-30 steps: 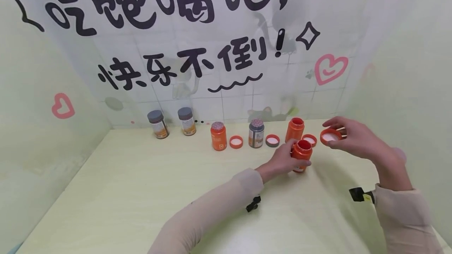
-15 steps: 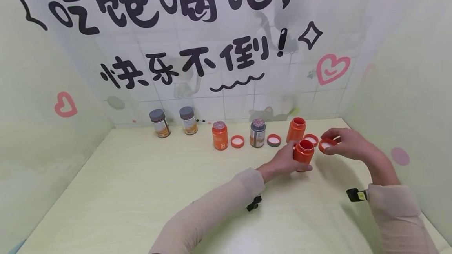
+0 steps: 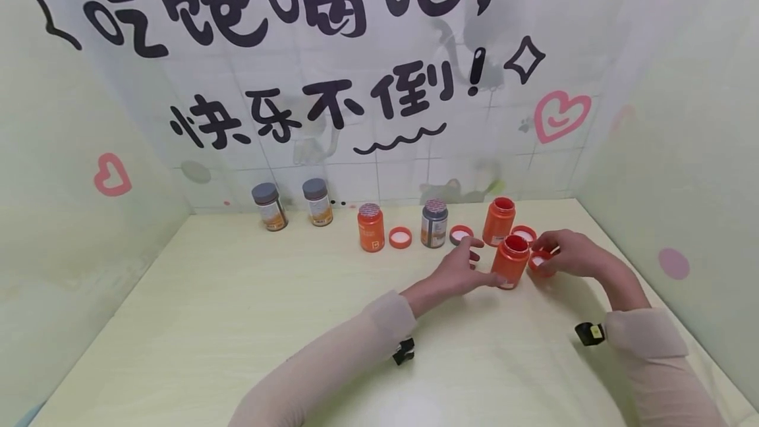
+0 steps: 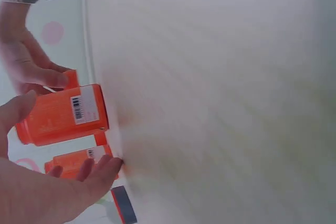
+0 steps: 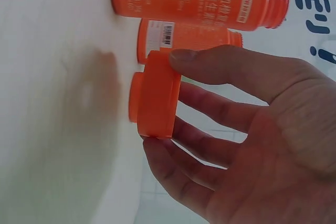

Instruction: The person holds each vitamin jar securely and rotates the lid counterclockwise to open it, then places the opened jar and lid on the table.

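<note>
An uncapped orange bottle (image 3: 510, 265) stands upright on the table, its red mouth facing up. To its left my left hand (image 3: 453, 275) has its fingers spread away from the bottle, while the thumb (image 4: 18, 108) overlaps the bottle's edge in the left wrist view. My right hand (image 3: 576, 256) pinches an orange screw cap (image 5: 159, 95) by its rim between thumb and fingers, low over the table on the bottle's right. The cap's white inside faces up. Behind stands a second uncapped orange bottle (image 3: 499, 219), with another orange cap (image 3: 524, 234) beside it.
Along the back wall stand two grey-capped bottles (image 3: 270, 208), (image 3: 318, 204), an orange bottle (image 3: 371, 229) with a sealed mouth and its cap (image 3: 400, 237), and a grey sealed bottle (image 3: 434, 226) with a cap (image 3: 460, 234). Walls rise at the back and both sides.
My left hand has let go of the front orange bottle and drawn back to the left, fingers spreading. My right hand has brought the cap left and down, close to that bottle.
</note>
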`<state>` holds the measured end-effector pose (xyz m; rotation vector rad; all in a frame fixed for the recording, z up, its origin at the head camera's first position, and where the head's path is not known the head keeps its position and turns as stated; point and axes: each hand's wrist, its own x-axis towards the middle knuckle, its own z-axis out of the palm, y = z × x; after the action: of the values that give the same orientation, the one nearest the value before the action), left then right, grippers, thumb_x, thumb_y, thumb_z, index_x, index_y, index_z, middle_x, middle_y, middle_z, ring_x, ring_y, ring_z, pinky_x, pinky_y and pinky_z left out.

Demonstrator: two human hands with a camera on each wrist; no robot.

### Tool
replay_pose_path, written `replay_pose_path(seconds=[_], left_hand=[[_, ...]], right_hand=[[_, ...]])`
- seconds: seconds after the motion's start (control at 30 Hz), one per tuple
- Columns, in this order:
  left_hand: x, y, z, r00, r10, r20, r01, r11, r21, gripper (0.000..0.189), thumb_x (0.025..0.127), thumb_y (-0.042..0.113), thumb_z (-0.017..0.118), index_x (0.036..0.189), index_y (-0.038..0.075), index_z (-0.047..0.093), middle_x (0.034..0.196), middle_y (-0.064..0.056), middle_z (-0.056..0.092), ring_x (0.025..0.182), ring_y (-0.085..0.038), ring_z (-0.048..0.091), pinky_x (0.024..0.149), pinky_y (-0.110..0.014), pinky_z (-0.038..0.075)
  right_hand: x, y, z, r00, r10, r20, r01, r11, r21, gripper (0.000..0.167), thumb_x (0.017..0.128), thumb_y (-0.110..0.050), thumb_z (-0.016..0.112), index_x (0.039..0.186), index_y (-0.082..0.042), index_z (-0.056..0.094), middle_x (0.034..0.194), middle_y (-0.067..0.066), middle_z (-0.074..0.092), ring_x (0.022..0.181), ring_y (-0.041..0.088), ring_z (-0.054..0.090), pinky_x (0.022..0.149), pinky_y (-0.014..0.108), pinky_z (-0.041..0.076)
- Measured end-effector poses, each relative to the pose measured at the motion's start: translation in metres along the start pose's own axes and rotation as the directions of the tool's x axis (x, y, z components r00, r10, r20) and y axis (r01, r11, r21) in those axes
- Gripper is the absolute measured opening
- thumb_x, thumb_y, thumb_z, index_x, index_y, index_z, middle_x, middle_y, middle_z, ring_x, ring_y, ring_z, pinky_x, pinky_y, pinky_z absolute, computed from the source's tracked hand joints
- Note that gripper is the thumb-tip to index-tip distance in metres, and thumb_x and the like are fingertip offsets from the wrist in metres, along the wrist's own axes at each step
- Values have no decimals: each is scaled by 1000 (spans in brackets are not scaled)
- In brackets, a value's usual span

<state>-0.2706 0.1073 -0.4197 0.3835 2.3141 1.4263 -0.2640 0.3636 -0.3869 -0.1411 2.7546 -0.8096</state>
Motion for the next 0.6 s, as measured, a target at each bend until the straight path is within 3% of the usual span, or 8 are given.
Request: replay_pose_path(seconds=[0.27, 0.43, 0.6], left_hand=[[-29, -7, -27, 995, 91, -50, -93, 994, -52, 54, 92, 32, 78, 139, 27, 53, 135, -8, 62, 120, -21, 62, 95, -41, 57], [-51, -12, -60, 985, 130, -110, -142, 984, -109, 51, 95, 30, 74, 141, 22, 55, 134, -8, 62, 120, -23, 63, 96, -41, 58], [-71, -21, -97, 960, 148, -237, -178, 978, -111, 43, 96, 24, 72, 136, 14, 58, 129, -12, 65, 116, -25, 65, 96, -41, 57]], right_hand=[[5, 3, 5, 998, 26, 54, -26, 1000, 2, 51, 87, -18, 79, 129, 5, 60, 117, 23, 65, 102, 31, 61, 86, 46, 58], [5, 5, 7, 997, 29, 66, -29, 1000, 0, 49, 86, -17, 79, 126, 5, 60, 114, 21, 66, 100, 28, 61, 84, 43, 58], [7, 3, 9, 996, 27, 82, -28, 1000, 7, 49, 85, -16, 80, 125, 3, 60, 112, 19, 65, 99, 27, 60, 82, 40, 58]])
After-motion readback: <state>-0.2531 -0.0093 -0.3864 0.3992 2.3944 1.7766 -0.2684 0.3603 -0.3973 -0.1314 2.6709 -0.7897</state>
